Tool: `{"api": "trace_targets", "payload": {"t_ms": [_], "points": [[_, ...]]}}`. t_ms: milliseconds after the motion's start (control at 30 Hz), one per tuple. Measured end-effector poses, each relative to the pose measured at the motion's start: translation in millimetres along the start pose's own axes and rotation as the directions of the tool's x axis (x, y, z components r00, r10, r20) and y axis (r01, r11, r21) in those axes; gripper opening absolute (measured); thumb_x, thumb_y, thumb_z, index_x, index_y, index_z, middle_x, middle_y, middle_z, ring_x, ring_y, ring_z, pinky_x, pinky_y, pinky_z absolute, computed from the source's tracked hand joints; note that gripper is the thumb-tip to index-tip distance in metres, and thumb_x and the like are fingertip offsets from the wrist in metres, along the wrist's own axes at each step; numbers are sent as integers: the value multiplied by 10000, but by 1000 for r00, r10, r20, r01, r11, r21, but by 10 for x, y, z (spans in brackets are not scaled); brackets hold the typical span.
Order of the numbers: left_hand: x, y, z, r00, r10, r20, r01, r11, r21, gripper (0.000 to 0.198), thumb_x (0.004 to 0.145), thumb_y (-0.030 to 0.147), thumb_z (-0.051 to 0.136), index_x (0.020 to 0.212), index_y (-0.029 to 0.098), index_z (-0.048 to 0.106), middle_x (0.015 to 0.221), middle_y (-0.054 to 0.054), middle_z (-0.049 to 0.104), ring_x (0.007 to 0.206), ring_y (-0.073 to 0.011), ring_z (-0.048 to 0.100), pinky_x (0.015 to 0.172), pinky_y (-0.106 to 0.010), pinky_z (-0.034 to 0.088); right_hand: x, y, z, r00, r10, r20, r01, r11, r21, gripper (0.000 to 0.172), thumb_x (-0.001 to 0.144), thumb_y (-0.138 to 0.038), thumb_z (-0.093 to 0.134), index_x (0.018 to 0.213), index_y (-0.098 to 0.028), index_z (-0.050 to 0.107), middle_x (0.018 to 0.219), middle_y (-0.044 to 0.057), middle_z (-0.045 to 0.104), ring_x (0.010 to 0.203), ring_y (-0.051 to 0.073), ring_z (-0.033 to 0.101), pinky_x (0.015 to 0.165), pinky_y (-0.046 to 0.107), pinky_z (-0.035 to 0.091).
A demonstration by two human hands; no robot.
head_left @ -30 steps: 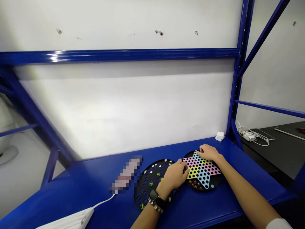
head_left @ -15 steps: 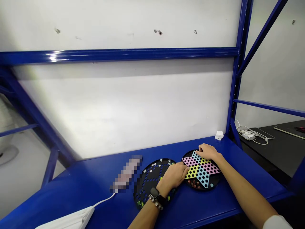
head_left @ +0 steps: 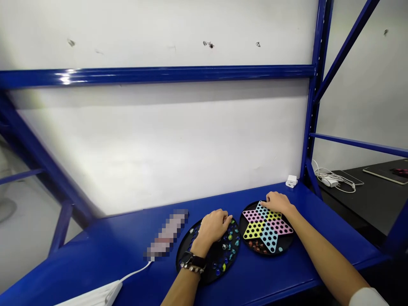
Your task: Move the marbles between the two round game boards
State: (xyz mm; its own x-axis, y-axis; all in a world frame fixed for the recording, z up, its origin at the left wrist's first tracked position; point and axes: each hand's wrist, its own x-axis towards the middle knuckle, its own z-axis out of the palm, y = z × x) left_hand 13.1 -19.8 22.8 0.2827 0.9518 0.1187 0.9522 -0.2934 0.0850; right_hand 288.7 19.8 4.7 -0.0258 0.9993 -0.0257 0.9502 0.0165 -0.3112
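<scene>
In the head view a round black Chinese checkers board [head_left: 276,245] lies on the blue table, with a pink, yellow and blue star full of holes [head_left: 266,225]. Several reddish-brown marbles [head_left: 256,245] lie at its front left rim. My right hand [head_left: 278,202] is closed at the board's far edge, thumb by the star's tip. Left of it lies a round black tray [head_left: 212,272] with blue, green and clear marbles [head_left: 232,244]. Over that tray's far side is my left hand [head_left: 214,226], wearing a watch, fingers bent together; their tips are hidden.
A blurred-out pinkish rectangle [head_left: 168,233] lies left of the tray, with a white cable [head_left: 137,271] running to a white power strip [head_left: 95,295]. A white charger [head_left: 291,181] stands at the back right, beside a blue upright post [head_left: 310,123].
My left hand has moved left, from the star's left edge to over the marble tray, uncovering marbles on the tray's right side. My right hand stays at the board's far edge.
</scene>
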Motion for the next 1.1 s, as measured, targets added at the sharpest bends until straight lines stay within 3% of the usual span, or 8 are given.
{"api": "trace_targets", "payload": {"t_ms": [100,200,300,433,633,733,867,1100], "points": [[-20,35,0,999,13,-31,-13,1000,-22,356,968,409,411,750,209,609,859,-39,681,845,-202,631,678,-288,376,-2,4,-28,998,63,-28,-63,998,-13,278,849,-445,571,719,-203,527,854,76,663,787,234,634,612,300,359],[-66,222,20,993,116,-24,-119,984,-133,299,961,404,424,827,220,617,899,-24,678,854,-179,623,711,-275,394,1,25,-37,993,54,-107,-59,997,-48,53,811,-251,559,792,-202,550,907,69,658,825,222,626,639,293,360],[-124,429,74,972,233,27,-220,946,-239,216,935,404,470,918,236,604,940,-6,670,871,-166,622,733,-260,410,7,50,-38,990,42,-132,-53,995,-82,125,784,-148,513,885,-202,563,995,77,650,869,215,623,666,290,361],[-174,565,121,965,263,7,-254,939,-232,236,915,420,513,1068,245,554,1062,-12,647,913,-169,626,759,-269,422,13,98,-64,994,84,-74,-91,991,-96,174,805,-194,510,967,-194,573,1060,113,644,915,249,634,698,311,385],[-178,574,83,979,203,21,-200,973,-120,162,908,369,511,964,240,592,1022,-22,654,897,-180,624,741,-287,403,16,191,-134,989,140,50,-136,988,-67,176,776,-192,553,946,-189,601,1038,126,665,939,279,639,733,339,406],[-169,570,110,976,214,30,-208,970,-128,171,912,352,500,866,235,616,951,-12,664,845,-171,622,713,-287,391,20,169,-92,1000,-15,18,14,999,34,233,786,-225,564,1017,-231,594,1116,71,649,999,240,613,812,332,400],[-153,564,142,974,225,0,-223,968,-117,233,930,346,473,822,230,644,913,-15,672,828,-171,625,696,-290,380,36,77,25,979,-206,-5,205,968,146,273,829,-422,580,1036,-249,618,1140,57,648,1048,233,585,852,327,396],[-139,529,83,985,173,-28,-175,981,-83,274,940,343,439,872,242,684,924,-30,670,829,-180,629,713,-293,393,62,119,-9,996,-50,77,44,995,87,316,740,-531,681,771,-223,617,881,39,689,863,220,641,677,285,406]]}}
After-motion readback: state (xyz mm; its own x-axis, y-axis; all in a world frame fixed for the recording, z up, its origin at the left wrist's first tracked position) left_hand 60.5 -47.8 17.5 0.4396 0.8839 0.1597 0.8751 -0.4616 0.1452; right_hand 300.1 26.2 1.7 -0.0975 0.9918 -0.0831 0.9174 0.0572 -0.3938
